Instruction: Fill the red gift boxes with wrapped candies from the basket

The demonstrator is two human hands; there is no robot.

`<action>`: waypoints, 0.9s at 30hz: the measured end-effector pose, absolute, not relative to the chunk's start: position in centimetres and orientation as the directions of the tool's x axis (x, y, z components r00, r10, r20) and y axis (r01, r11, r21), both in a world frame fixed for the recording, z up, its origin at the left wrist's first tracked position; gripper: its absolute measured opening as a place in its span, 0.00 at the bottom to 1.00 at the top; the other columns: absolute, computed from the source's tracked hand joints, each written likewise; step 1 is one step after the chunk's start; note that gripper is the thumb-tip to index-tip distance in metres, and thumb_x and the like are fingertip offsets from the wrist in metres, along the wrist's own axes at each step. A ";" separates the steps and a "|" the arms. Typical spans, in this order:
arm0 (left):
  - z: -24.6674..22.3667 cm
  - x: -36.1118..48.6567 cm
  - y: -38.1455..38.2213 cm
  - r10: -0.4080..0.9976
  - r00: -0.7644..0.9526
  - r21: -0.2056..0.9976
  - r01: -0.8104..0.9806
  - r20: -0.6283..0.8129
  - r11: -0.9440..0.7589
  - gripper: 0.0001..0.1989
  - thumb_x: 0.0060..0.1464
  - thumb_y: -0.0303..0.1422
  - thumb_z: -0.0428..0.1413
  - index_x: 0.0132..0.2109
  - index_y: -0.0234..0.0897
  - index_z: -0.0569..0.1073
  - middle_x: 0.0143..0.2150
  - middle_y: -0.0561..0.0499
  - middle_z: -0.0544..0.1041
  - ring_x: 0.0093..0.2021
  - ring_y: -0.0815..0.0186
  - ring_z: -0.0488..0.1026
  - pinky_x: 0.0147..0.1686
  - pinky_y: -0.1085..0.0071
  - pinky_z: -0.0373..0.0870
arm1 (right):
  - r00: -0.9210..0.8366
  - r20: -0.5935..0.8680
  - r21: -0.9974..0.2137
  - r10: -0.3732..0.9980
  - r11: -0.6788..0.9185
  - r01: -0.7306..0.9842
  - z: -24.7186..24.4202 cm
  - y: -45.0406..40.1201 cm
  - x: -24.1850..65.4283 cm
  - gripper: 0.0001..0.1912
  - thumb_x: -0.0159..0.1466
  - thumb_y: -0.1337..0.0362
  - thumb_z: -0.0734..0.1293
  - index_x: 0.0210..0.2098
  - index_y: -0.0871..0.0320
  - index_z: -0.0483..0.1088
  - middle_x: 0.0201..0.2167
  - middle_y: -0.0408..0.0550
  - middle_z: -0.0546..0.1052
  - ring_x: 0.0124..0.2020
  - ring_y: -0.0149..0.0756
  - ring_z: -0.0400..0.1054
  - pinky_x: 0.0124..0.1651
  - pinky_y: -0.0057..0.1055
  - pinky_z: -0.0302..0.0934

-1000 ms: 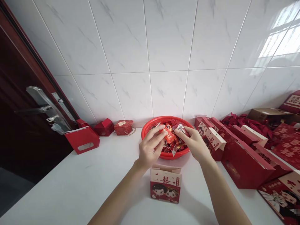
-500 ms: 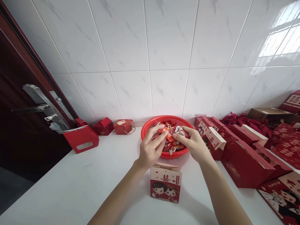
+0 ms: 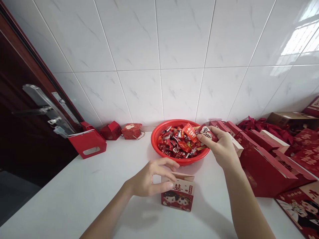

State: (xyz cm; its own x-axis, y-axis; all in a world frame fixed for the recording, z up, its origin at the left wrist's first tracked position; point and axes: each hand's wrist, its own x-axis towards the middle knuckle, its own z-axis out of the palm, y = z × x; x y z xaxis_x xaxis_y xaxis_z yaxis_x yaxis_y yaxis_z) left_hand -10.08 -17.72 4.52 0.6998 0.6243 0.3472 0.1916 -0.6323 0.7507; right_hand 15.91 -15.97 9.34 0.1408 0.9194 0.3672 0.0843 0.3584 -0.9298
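Over the right side of a red plastic basket (image 3: 156, 139), my right hand (image 3: 223, 146) pinches wrapped candies (image 3: 206, 132), a dark red one with white print and an orange-red one beside it. Many wrapped candies (image 3: 174, 142) fill the basket below. My left hand (image 3: 156, 177) has its fingers apart and holds nothing. It hovers at the upper left of a small red and cream gift box (image 3: 177, 199) printed with two cartoon figures, and hides part of its top. Whether the fingers touch the box I cannot tell. The box stands upright with its top flaps up.
Several red gift boxes (image 3: 264, 166) stand along the right, with a cardboard carton (image 3: 286, 118) and magenta cloth (image 3: 265, 127) behind. At the left are a red box with a window (image 3: 88, 142) and two small red boxes (image 3: 111, 130). A door handle (image 3: 45, 111) is further left; tiled wall behind.
My left hand has let go of the candy and come down from the basket to the gift box. My right hand has shifted right and slightly up, with the candies in it.
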 end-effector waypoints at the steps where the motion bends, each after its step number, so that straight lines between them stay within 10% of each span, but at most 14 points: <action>1: 4.0 -10.0 -17.9 0.652 0.687 0.763 0.222 0.320 -0.607 0.09 0.61 0.37 0.60 0.44 0.43 0.85 0.52 0.43 0.81 0.49 0.57 0.80 0.49 0.62 0.79 | 0.130 0.378 -0.924 0.916 0.366 0.107 9.4 -16.1 15.9 0.13 0.54 0.54 0.75 0.30 0.57 0.76 0.22 0.43 0.73 0.24 0.34 0.66 0.26 0.29 0.63; 8: 3.0 -8.0 -16.7 0.800 0.459 0.808 0.250 0.387 -0.534 0.12 0.63 0.40 0.59 0.39 0.39 0.85 0.37 0.46 0.84 0.36 0.61 0.80 0.39 0.66 0.79 | 0.004 0.411 -0.891 0.911 0.401 0.212 9.8 -16.8 16.2 0.11 0.54 0.56 0.75 0.30 0.57 0.77 0.23 0.44 0.74 0.25 0.34 0.65 0.26 0.29 0.59; 18: 2.1 -6.9 -14.2 0.874 0.435 0.873 0.315 0.215 -0.372 0.16 0.52 0.35 0.68 0.49 0.42 0.84 0.48 0.42 0.83 0.57 0.51 0.76 0.58 0.53 0.74 | 0.026 0.301 -0.954 0.953 0.301 -0.001 9.2 -16.2 16.2 0.15 0.54 0.53 0.77 0.33 0.56 0.77 0.29 0.46 0.78 0.30 0.39 0.72 0.32 0.32 0.67; 27: 3.3 -7.2 -14.4 0.813 0.566 0.888 0.293 0.138 -0.355 0.23 0.52 0.42 0.68 0.54 0.43 0.81 0.50 0.45 0.82 0.54 0.52 0.77 0.53 0.57 0.75 | -0.136 0.270 -0.955 0.953 0.284 0.090 8.1 -15.8 14.2 0.13 0.56 0.54 0.74 0.30 0.56 0.73 0.24 0.42 0.73 0.27 0.34 0.65 0.28 0.29 0.60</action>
